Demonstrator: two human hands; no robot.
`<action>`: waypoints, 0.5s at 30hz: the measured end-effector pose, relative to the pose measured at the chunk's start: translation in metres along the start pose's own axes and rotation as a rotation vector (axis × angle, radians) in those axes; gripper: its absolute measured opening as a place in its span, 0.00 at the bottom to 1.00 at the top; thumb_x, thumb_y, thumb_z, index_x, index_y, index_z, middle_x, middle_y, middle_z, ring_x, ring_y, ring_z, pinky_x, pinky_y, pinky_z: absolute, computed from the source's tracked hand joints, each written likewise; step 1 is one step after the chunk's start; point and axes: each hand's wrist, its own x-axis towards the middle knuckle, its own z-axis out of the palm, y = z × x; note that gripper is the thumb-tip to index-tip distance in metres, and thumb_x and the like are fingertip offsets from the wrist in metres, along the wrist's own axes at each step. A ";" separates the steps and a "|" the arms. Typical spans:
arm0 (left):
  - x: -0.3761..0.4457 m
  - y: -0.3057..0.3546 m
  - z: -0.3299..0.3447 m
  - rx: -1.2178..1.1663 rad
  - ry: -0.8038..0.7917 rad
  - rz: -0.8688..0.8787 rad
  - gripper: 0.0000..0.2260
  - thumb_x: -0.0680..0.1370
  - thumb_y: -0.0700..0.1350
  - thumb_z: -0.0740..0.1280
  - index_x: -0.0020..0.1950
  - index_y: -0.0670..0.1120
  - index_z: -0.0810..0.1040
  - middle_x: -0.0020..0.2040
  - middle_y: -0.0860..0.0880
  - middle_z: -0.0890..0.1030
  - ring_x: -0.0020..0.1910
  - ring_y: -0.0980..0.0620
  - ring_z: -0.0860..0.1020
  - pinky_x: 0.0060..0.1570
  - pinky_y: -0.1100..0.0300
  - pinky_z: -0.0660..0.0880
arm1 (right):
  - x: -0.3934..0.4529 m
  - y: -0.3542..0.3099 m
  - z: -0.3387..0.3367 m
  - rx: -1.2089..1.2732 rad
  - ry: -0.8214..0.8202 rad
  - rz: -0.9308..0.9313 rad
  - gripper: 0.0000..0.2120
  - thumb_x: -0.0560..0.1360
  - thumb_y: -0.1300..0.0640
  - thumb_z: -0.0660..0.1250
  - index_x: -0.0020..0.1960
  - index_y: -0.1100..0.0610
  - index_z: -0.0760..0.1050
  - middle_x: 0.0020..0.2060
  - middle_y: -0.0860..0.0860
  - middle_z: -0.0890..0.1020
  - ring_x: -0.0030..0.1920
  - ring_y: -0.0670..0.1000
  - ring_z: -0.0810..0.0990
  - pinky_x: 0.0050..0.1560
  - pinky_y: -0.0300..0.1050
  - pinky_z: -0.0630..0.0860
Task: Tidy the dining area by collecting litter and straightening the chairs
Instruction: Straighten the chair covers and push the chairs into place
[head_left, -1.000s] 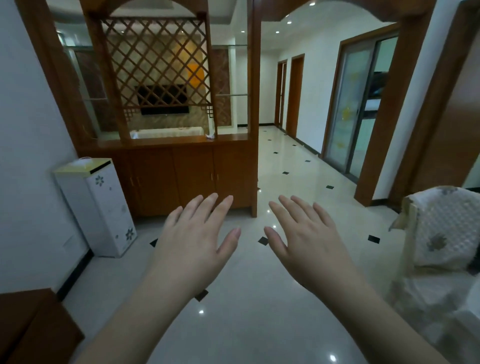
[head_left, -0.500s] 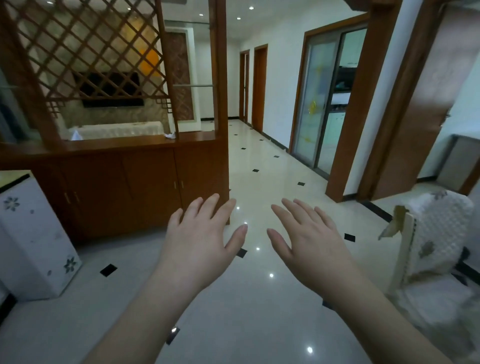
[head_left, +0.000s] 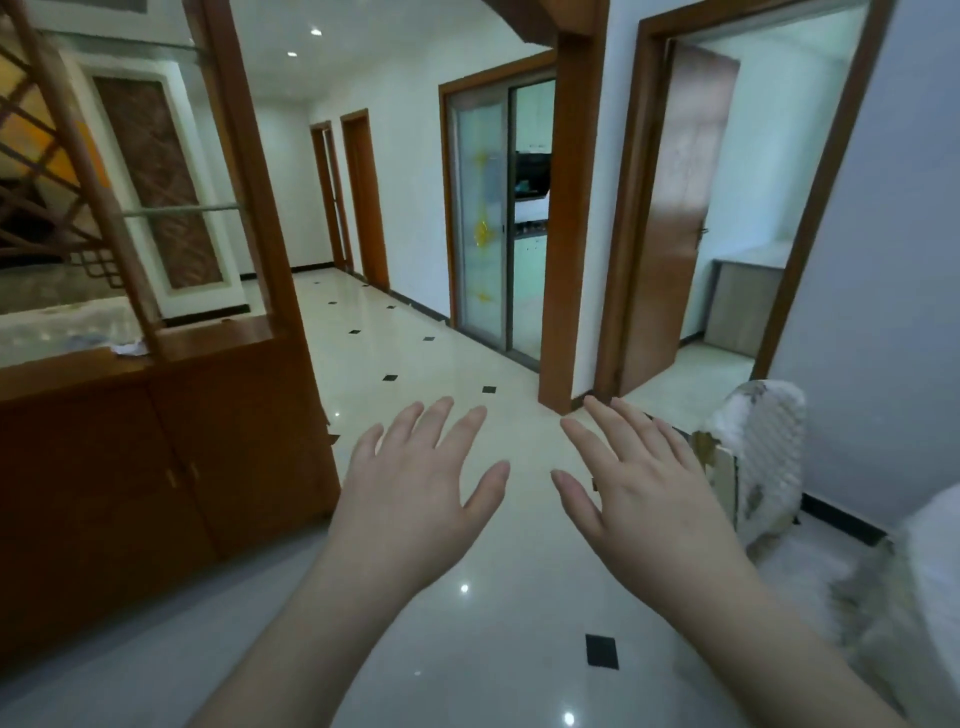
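My left hand (head_left: 415, 493) and my right hand (head_left: 644, 493) are stretched out side by side in front of me, palms down, fingers spread, holding nothing. A chair (head_left: 753, 457) draped in a white patterned cover stands at the right, just beyond my right hand and not touching it. A small crumpled piece of white paper (head_left: 127, 347) lies on the ledge of the wooden divider at the left. Neither hand touches anything.
A wooden divider cabinet (head_left: 171, 467) with lattice panels fills the left. A glossy tiled floor (head_left: 415, 353) runs down a hallway ahead. A sliding glass door (head_left: 493, 218) and an open wooden door (head_left: 665, 223) are on the right wall. White covered furniture (head_left: 924, 597) sits at the lower right.
My view has swung to the right: the white cabinet at the left has gone out of frame and the right doorway has come into view. Both hands stay spread and empty.
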 end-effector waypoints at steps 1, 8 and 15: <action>0.021 0.003 0.007 0.002 0.007 0.017 0.36 0.70 0.71 0.32 0.76 0.62 0.47 0.79 0.55 0.53 0.77 0.52 0.51 0.75 0.47 0.50 | 0.014 0.011 0.008 0.008 -0.003 0.017 0.30 0.77 0.36 0.40 0.75 0.46 0.60 0.76 0.48 0.61 0.76 0.51 0.55 0.74 0.50 0.48; 0.164 0.028 0.048 -0.031 -0.039 0.190 0.29 0.76 0.68 0.42 0.76 0.62 0.47 0.79 0.57 0.51 0.77 0.56 0.47 0.75 0.52 0.46 | 0.119 0.084 0.045 0.042 0.025 0.092 0.30 0.77 0.36 0.41 0.75 0.46 0.59 0.76 0.47 0.60 0.76 0.50 0.55 0.74 0.49 0.48; 0.278 0.023 0.093 -0.035 -0.042 0.216 0.29 0.76 0.68 0.41 0.77 0.62 0.47 0.79 0.58 0.49 0.77 0.57 0.45 0.75 0.53 0.44 | 0.225 0.124 0.090 0.024 -0.004 0.073 0.32 0.76 0.35 0.36 0.75 0.44 0.56 0.76 0.46 0.59 0.76 0.49 0.54 0.74 0.48 0.46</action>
